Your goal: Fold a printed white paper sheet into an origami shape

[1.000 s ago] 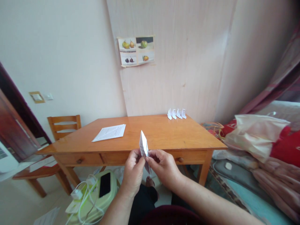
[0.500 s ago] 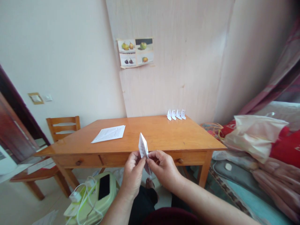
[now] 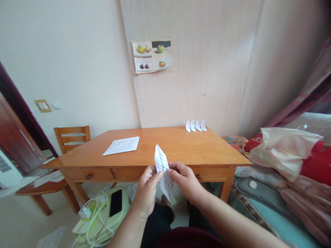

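Note:
A folded piece of white printed paper, long and pointed at both ends, is held upright in front of the wooden table. My left hand pinches its left side at the middle. My right hand pinches its right side. Both hands are closed on it, close together, over my lap. Several small folded paper shapes stand in a row at the table's far right corner. A flat printed sheet lies on the table's left half.
A wooden chair stands behind the table's left end. On the floor at lower left sits a light green case with a phone and white cables. Bedding and a plastic bag are piled at the right. Fruit pictures hang on the wall.
The folded paper has opened out wider and its lower point now hangs below my fingers. My hands have shifted slightly right with it.

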Demonstrator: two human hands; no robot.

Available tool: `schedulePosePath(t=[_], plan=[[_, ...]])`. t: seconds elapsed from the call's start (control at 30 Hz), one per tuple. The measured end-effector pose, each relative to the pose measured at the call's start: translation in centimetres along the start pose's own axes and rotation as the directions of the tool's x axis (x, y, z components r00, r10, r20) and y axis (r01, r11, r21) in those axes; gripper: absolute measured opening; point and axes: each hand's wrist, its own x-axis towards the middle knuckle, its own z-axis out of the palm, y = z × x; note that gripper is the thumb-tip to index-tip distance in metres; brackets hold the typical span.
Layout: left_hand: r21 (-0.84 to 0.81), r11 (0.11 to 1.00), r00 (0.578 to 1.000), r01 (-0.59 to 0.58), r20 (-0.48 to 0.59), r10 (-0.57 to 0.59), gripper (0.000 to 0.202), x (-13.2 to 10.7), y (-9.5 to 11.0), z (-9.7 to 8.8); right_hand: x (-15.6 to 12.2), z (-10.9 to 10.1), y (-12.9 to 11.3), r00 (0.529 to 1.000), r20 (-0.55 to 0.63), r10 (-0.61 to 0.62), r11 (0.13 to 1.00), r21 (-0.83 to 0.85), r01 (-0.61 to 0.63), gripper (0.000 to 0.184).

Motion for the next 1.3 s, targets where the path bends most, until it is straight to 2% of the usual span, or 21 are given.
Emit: schedulePosePath(t=[0.1, 0.37, 0.5, 0.7, 1.0, 1.3], plan=[[-0.002, 1.0, 1.0, 0.019, -0.011, -0.019, 0.032, 0.0, 0.2, 0.2, 0.0, -0.3, 0.1, 0.997, 0.053, 0.059, 0.997, 0.041, -0.062, 0.023], [-0.011, 0.994, 0.994, 0.107, 0.023, -0.107, 0.033, -0.1, 0.3, 0.3, -0.3, -0.5, -0.3, 0.991, 0.007, 0.136, 0.985, 0.109, -0.136, 0.022], [-0.01, 0.994, 0.994, 0.108, 0.02, -0.108, 0.033, -0.1, 0.4, 0.4, -0.3, -0.6, -0.4, 0.988, 0.008, 0.156, 0.981, 0.115, -0.156, 0.02], [-0.041, 0.993, 0.993, 0.109, 0.051, -0.107, 0.036, -0.1, 0.4, 0.2, -0.4, -0.6, -0.7, 0.985, 0.011, 0.171, 0.973, 0.158, -0.17, 0.021], [-0.097, 0.984, 0.984, 0.151, 0.106, -0.14, 0.031, -0.2, 1.1, 0.2, -0.5, -1.0, -0.5, 0.976, 0.074, 0.206, 0.939, 0.264, -0.219, 0.016], [-0.031, 0.993, 0.99, 0.115, 0.084, -0.112, 0.03, -0.1, 0.8, -0.1, -0.7, -1.3, -0.7, 0.978, 0.118, 0.169, 0.963, 0.19, -0.189, 0.02]])
